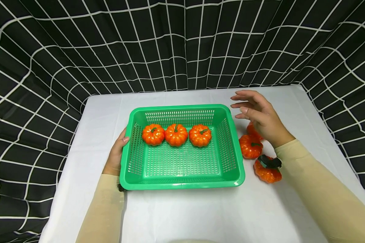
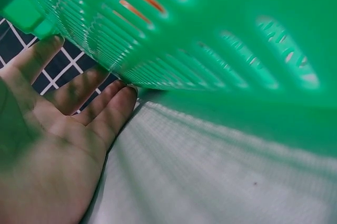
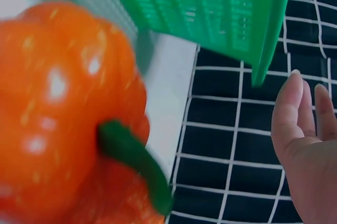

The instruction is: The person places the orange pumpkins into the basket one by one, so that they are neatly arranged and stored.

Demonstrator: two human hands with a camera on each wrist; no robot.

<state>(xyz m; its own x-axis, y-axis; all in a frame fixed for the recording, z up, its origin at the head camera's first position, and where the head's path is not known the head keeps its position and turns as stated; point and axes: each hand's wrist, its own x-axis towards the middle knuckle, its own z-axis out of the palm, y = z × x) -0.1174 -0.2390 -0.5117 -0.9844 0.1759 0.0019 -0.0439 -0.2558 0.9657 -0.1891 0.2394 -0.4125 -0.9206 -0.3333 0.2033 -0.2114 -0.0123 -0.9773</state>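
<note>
Beige sleeves (image 1: 101, 209) lie nearest the head camera, and from the left one the left hand (image 1: 115, 153) holds the near-left side of a green basket (image 1: 182, 185), thumb over the rim. Inside, a row of three orange pumpkins (image 1: 176, 135) runs along the basket's middle, the left two side by side and the right one slightly apart, with bare slotted floor in front of them. Beyond the basket's right wall, the right hand (image 1: 258, 116) hangs in the air with its fingers loosely bent, gripping nothing. Under and beside it, three more pumpkins (image 1: 250, 146) are on the white cloth (image 1: 200, 216), the farthest largely hidden by the hand and the nearest partly covered by a dark wrist strap (image 1: 269, 162). The step in hand looks like loading the basket, with the right hand between pumpkins; the next move would seem to call for lowering it and closing the fingers round one of the loose ones while the left hand steadies the basket. The left wrist view shows what the head view hides: fingers stretched against the outer wall. The right wrist view shows a pumpkin's curved green stem (image 3: 137, 161) up close.
</note>
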